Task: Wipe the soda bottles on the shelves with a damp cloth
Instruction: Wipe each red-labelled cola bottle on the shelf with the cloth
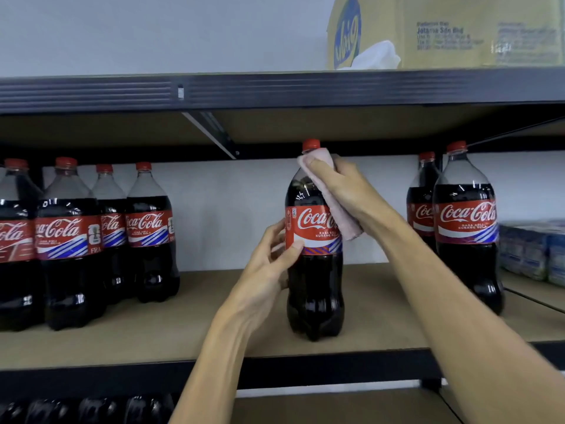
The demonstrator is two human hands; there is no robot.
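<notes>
Dark cola fills the middle bottle [315, 286]; other bottles [73, 240] stand at nine and three o'clock. The left hand [269, 264] grips it with curled fingers; the right hand [342, 185] clamps the pink cloth [344, 217].

Shelving unit: dark metal front beams [275, 90] carrying brown board shelves [183, 338]. A diagonal metal brace [211, 130] runs beneath the upper shelf. Rear wall [153, 32]: plain and pale. A yellow cardboard box [443, 32] stands at the upper shelf's front edge. Wrapped blue-white packs [532, 252] occupy the adjoining board, far right.
</notes>
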